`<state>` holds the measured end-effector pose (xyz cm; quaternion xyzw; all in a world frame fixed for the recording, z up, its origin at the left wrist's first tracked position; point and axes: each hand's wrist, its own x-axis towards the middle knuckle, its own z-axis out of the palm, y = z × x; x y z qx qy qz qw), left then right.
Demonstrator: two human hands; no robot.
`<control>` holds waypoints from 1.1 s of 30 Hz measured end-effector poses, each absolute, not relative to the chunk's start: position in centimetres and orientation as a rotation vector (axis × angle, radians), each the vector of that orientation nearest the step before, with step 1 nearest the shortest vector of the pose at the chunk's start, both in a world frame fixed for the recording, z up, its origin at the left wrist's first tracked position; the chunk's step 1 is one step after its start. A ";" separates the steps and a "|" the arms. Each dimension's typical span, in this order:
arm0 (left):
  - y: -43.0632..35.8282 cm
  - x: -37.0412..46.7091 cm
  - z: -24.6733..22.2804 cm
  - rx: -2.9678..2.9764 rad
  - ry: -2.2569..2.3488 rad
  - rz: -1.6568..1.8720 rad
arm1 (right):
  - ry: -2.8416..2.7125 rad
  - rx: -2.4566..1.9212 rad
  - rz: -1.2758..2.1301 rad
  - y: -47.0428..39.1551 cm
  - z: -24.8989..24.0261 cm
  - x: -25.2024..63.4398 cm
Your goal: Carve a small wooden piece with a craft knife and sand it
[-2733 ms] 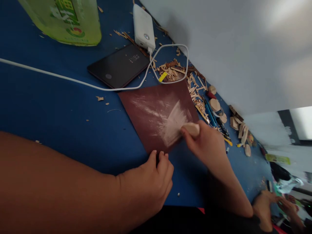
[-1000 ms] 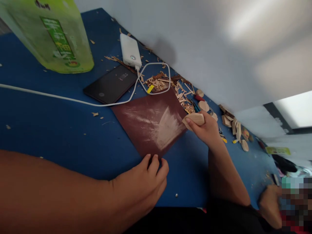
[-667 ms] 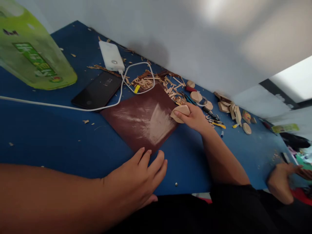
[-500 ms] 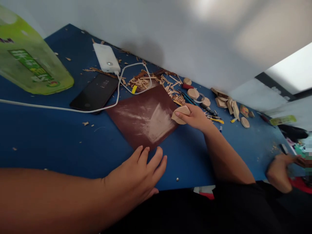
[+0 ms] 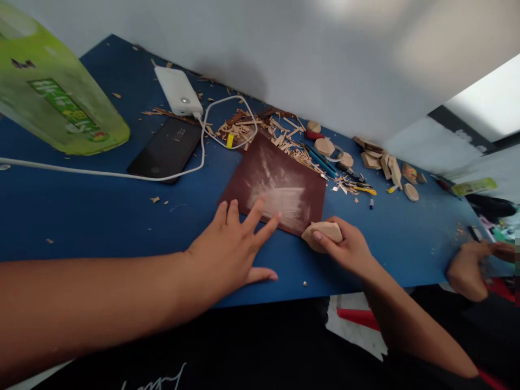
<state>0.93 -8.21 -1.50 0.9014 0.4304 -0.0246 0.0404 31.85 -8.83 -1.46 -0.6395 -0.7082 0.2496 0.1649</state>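
Note:
My left hand [image 5: 239, 241] lies with fingers spread, their tips over the near edge of a dark red-brown sheet of sandpaper [image 5: 239, 189]. Pale dust marks the middle of the sandpaper. My right hand [image 5: 345, 244] grips a light wooden piece [image 5: 325, 232] with a flat face and shaped edges, thumb on its near side. That piece is at the sheet's near right corner. Part of it is hidden by my fingers.
On the blue table [image 5: 182, 227] lie a phone [image 5: 166, 149], a white power bank [image 5: 179, 92] with a cable, and wood shavings [image 5: 288, 132]. A green jug [image 5: 69, 97] stands left. Wooden blocks [image 5: 382, 162] and pens [image 5: 323, 161] lie right. Another person's arm [image 5: 467, 271] rests further right.
The sandpaper has turned and shifted right. My right hand has come nearer with the wooden piece, and my left hand has moved forward onto the sheet's edge with fingers spread wider.

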 end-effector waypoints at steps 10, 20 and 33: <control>-8.0 1.1 -1.6 2.960 1.151 0.140 | -1.896 -1.685 0.603 -4.1 2.4 30.2; -10.7 1.4 -5.3 2.954 0.569 0.251 | -2.203 -1.532 0.855 -4.9 0.7 30.6; -10.8 2.2 -7.0 2.953 0.615 0.449 | -2.399 -1.336 0.705 -5.4 -1.1 29.4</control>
